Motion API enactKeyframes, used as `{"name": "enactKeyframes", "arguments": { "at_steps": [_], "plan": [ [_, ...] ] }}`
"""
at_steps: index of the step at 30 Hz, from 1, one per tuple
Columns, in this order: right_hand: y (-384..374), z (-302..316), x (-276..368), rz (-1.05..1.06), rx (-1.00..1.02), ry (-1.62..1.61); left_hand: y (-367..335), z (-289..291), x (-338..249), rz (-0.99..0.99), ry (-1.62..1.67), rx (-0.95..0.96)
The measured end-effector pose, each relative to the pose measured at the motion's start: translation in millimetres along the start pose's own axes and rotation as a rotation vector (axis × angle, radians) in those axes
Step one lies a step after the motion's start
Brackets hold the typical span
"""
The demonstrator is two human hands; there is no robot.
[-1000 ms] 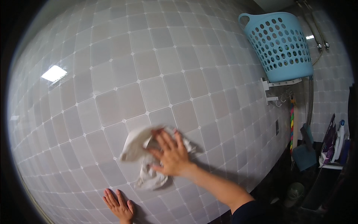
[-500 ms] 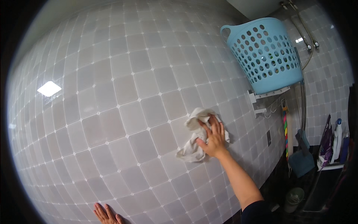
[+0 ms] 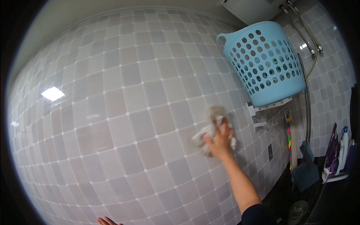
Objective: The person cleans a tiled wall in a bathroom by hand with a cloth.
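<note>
While the right hand (image 3: pixel 220 143) lies, fingers spread, with the pale cloth (image 3: pixel 203 136) beneath them on the tiled wall (image 3: pixel 150 153), apparently mid-wipe, the next stroke likely calls for even pressure; left hand (image 3: pixel 106 221) cropped, cannot tell.

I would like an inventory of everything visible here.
Tiles: many, greyish, across centre
Cloth: 1, whitish, against tiles
Basket: 1, blue, upper right
Rack: 1, white, under basket
Boxy unit: 1, white, top
Hoses: at least 2, metallic, upper right
Rod: 1, multicoloured, below rack
Scoop: 1, bluish, lower right
Package: 1, purple, right
Bottles: 2, white, blue, beside package
Container: 1, pale, bottom right
Sleeve: 1, dark, bottom right
Right hand: 1, bare, on cloth
Left hand: 1, bare, bottom edge
</note>
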State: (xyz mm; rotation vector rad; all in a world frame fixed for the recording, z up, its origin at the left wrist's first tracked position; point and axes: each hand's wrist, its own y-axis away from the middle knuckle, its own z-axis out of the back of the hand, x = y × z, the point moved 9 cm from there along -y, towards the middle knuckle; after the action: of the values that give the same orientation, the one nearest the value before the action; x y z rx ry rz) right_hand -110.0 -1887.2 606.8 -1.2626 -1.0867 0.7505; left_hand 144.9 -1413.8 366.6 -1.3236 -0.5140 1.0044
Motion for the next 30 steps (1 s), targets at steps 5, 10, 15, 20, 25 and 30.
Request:
{"name": "enactKeyframes", "arguments": {
  "at_steps": [5,10,15,20,25,30],
  "plan": [
    [53.4,-35.7,175.1,0.524,0.396,-0.182,18.9,-7.2,-43.7,0.036,-0.023,0.114],
    [66.8,-26.4,263.0,0.861,0.253,-0.429,25.9,-15.2,-55.9,0.075,0.074,0.063],
    [-24.0,-40.8,254.4,0.797,0.143,-0.244,26.2,-12.4,-56.7,0.065,0.082,0.011],
    [-120.6,-28.8,174.1,0.460,0.172,-0.098,29.3,-3.9,-54.5,0.045,0.075,-0.070],
    [-163.9,-10.9,60.0,0.230,0.009,-0.015,29.1,-4.0,-59.3,0.012,0.017,-0.139],
    [-171.3,-9.5,-44.7,0.081,-0.039,0.011,30.0,-6.1,-58.3,0.029,0.049,-0.121]
  ]
}}
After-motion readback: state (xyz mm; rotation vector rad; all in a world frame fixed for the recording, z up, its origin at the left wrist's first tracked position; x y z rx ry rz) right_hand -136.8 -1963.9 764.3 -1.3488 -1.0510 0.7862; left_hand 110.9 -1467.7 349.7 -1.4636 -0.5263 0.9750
